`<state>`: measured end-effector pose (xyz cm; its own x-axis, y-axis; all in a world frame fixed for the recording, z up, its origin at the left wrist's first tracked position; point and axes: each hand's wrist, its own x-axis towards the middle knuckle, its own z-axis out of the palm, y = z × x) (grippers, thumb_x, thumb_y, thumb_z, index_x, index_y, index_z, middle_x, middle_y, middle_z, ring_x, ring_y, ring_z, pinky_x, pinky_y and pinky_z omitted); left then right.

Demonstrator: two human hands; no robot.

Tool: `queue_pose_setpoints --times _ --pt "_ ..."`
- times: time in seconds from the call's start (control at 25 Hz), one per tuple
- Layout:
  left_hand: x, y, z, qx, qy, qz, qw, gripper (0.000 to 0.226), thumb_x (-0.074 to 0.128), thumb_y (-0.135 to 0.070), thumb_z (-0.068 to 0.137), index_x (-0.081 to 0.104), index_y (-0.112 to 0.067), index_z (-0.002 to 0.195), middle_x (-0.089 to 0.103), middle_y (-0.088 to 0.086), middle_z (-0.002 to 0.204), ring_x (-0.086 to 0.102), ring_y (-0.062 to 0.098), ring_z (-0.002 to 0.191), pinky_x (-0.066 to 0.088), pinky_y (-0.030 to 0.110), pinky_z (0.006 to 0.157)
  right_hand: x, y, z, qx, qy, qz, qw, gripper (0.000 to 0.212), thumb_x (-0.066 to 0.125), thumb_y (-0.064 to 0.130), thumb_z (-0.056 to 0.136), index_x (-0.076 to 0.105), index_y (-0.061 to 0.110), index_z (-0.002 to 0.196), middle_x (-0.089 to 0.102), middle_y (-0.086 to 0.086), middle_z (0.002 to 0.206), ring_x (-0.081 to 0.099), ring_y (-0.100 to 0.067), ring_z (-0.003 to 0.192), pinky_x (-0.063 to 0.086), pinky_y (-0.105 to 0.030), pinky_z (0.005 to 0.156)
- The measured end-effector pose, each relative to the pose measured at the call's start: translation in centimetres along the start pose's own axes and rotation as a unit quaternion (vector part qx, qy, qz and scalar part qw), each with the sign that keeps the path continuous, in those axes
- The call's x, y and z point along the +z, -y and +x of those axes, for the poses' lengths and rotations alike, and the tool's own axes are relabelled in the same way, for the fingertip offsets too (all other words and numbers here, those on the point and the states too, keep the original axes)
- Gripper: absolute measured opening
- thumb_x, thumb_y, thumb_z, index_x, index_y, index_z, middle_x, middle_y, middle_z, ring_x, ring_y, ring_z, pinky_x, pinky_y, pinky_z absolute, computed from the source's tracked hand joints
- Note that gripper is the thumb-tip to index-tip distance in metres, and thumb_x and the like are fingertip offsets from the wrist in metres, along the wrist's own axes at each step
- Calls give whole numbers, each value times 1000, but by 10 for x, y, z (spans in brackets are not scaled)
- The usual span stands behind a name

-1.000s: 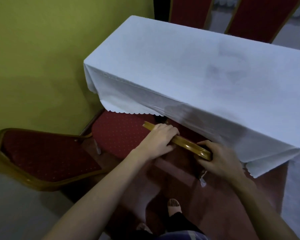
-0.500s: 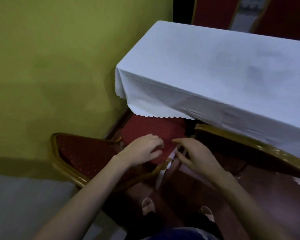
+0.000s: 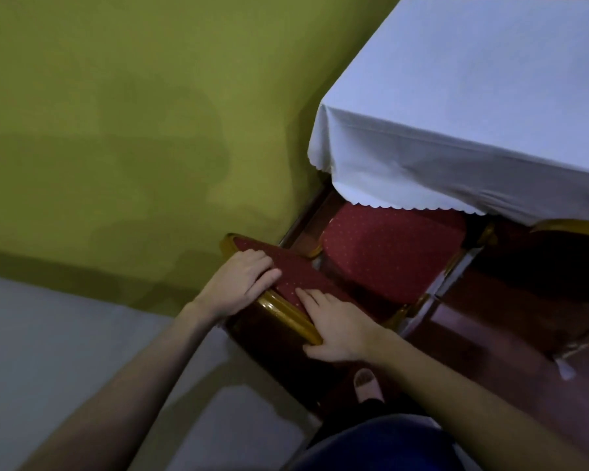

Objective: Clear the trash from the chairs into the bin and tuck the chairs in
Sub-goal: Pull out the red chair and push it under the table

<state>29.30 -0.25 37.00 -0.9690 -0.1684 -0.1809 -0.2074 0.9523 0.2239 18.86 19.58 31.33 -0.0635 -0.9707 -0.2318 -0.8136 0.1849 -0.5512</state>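
A red dotted chair with a gold frame stands by the yellow wall, its seat [image 3: 388, 253] partly under the hanging white tablecloth [image 3: 463, 124]. Both my hands grip the top of its backrest [image 3: 286, 311]. My left hand [image 3: 238, 283] wraps over the far end of the gold rail, my right hand [image 3: 337, 328] holds the near end. A second chair [image 3: 572, 232] sits pushed under the table at the right, only its gold top edge showing. No trash and no bin are in view.
The yellow wall [image 3: 116, 130] runs close along the chair's left side. The floor is grey tile [image 3: 48, 351] at the left and dark red carpet [image 3: 490, 341] under the chairs. My slippered foot [image 3: 368, 385] stands just behind the chair.
My hands left the backrest of the right chair, crossed to the left chair and took hold of its backrest. My view swung left and down.
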Motion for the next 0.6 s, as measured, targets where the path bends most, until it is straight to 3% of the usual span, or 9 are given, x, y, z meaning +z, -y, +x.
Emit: queue_pose_setpoints --times 0.12,0.28,0.36,0.48,0.6 --pt "5 19 -14 59 6 29 998 69 33 -72 85 57 -11 106 59 4 106 53 19 102 37 37 98 3 -1 0 13 28 29 999 96 57 45 82 -3 13 150 14 -12 159 26 -28 141 32 -43 113" --pt "1 37 -3 97 34 27 994 79 52 -80 70 57 -13 112 59 1 113 53 16 107 36 33 100 6 -2 -3 11 31 62 998 95 57 41 84 -7 15 150 7 -12 161 16 -25 146 27 -44 116" --pt "4 45 2 132 36 39 990 66 63 -64 72 56 -13 113 60 2 115 55 17 110 40 35 100 9 -4 -3 11 25 58 998 94 56 41 85 -7 16 150 6 -12 161 15 -25 146 26 -42 117" --pt "10 51 11 162 23 41 986 36 60 -34 79 57 -13 108 66 3 109 62 23 105 40 34 92 10 -9 -4 9 12 65 998 94 55 42 85 -7 17 150 5 -11 161 16 -23 146 24 -39 118" --pt "14 52 25 150 18 19 988 34 73 -15 73 59 -15 104 68 1 104 62 20 102 38 34 88 6 -20 -6 8 -19 78 997 93 56 41 84 -3 16 151 10 -10 161 19 -22 146 26 -39 118"
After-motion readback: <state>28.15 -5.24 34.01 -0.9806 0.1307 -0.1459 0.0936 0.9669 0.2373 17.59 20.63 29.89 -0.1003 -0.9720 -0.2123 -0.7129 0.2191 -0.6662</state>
